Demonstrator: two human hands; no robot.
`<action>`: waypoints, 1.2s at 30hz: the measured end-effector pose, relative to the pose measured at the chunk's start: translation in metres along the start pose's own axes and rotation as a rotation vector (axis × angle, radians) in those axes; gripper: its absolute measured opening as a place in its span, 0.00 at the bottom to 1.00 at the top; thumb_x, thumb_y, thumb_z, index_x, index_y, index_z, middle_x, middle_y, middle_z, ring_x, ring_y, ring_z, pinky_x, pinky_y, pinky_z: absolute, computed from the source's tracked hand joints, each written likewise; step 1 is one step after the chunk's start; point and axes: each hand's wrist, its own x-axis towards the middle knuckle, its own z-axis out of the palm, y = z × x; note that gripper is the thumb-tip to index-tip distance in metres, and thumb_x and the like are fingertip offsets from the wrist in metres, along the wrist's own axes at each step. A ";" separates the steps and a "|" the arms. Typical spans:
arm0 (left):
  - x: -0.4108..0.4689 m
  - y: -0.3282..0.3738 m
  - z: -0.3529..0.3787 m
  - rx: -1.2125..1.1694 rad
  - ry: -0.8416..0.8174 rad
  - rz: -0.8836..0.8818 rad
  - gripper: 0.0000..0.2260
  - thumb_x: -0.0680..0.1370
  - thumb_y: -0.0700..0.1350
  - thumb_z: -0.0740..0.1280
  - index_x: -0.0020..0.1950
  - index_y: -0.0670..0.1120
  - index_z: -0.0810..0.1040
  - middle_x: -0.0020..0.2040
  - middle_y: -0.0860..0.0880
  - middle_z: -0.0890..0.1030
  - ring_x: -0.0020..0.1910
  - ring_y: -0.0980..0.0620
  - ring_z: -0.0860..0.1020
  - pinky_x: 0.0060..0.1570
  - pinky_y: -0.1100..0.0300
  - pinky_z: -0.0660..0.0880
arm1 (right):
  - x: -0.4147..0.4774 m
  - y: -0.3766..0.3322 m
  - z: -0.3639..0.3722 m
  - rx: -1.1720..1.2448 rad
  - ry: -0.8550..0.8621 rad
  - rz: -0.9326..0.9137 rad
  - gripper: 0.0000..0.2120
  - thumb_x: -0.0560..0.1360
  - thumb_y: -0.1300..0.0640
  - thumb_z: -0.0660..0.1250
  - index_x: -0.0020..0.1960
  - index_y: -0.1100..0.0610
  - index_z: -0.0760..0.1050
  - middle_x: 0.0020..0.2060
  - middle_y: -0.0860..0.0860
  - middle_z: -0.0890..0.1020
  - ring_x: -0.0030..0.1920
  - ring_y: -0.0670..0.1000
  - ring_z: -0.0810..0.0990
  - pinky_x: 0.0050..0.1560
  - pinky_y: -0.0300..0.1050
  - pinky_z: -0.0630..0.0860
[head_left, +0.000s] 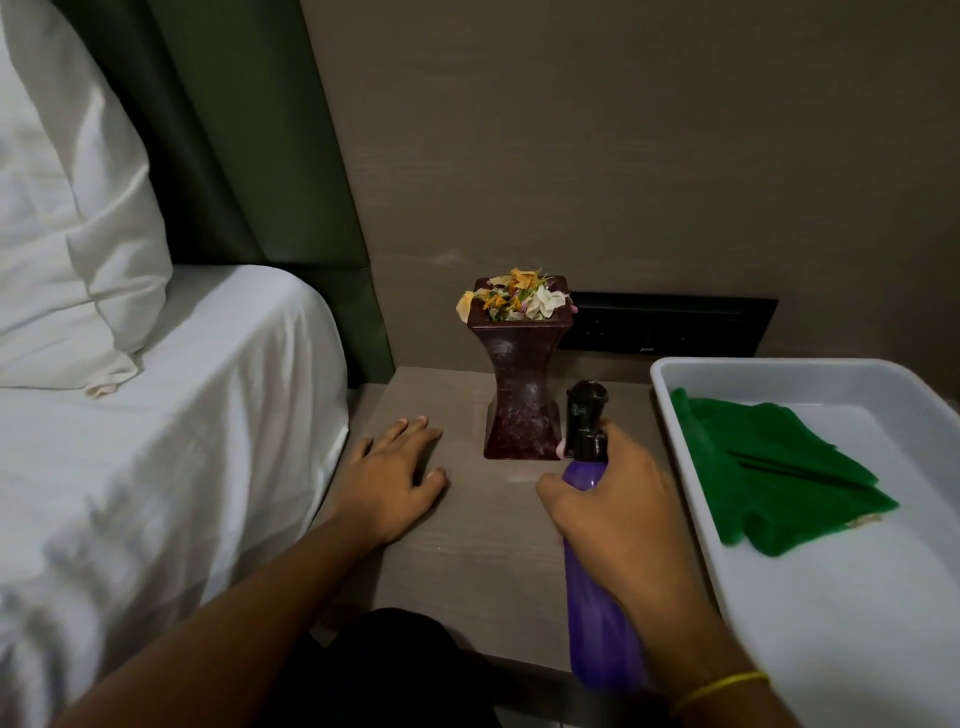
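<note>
My right hand (618, 514) grips a purple spray bottle (597, 618) with a black nozzle (586, 415); the nozzle points toward a dark red stone vase (519, 384). The vase is hourglass-shaped, stands at the back of a grey-brown bedside table (467, 545) and holds dried orange, white and pink petals (514, 299). My left hand (395, 478) rests flat on the tabletop, fingers spread, left of the vase and apart from it.
A white plastic tray (810, 597) with a folded green cloth (769, 478) sits on the table's right side. A bed with white sheet (156, 441) and pillow (67, 218) lies left. A black socket panel (670, 325) is on the wall behind.
</note>
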 end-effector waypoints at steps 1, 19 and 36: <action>0.002 -0.001 -0.001 -0.007 0.005 0.006 0.30 0.79 0.67 0.53 0.80 0.60 0.62 0.83 0.55 0.62 0.81 0.53 0.57 0.78 0.43 0.53 | -0.001 0.001 -0.001 -0.008 -0.002 0.011 0.13 0.73 0.56 0.75 0.48 0.42 0.74 0.40 0.44 0.81 0.36 0.44 0.82 0.28 0.28 0.72; -0.001 -0.004 -0.012 -0.001 -0.003 -0.018 0.30 0.79 0.66 0.54 0.80 0.59 0.62 0.83 0.53 0.61 0.81 0.51 0.57 0.78 0.42 0.53 | -0.019 0.021 -0.004 -0.057 -0.041 0.160 0.17 0.74 0.59 0.74 0.43 0.43 0.68 0.35 0.42 0.78 0.33 0.43 0.78 0.27 0.28 0.67; -0.028 0.002 0.016 -0.012 -0.060 -0.016 0.30 0.79 0.66 0.54 0.80 0.60 0.62 0.83 0.55 0.61 0.82 0.53 0.56 0.78 0.43 0.54 | -0.014 -0.004 -0.001 0.042 0.002 0.030 0.13 0.72 0.55 0.75 0.53 0.45 0.77 0.45 0.44 0.84 0.45 0.45 0.83 0.37 0.33 0.76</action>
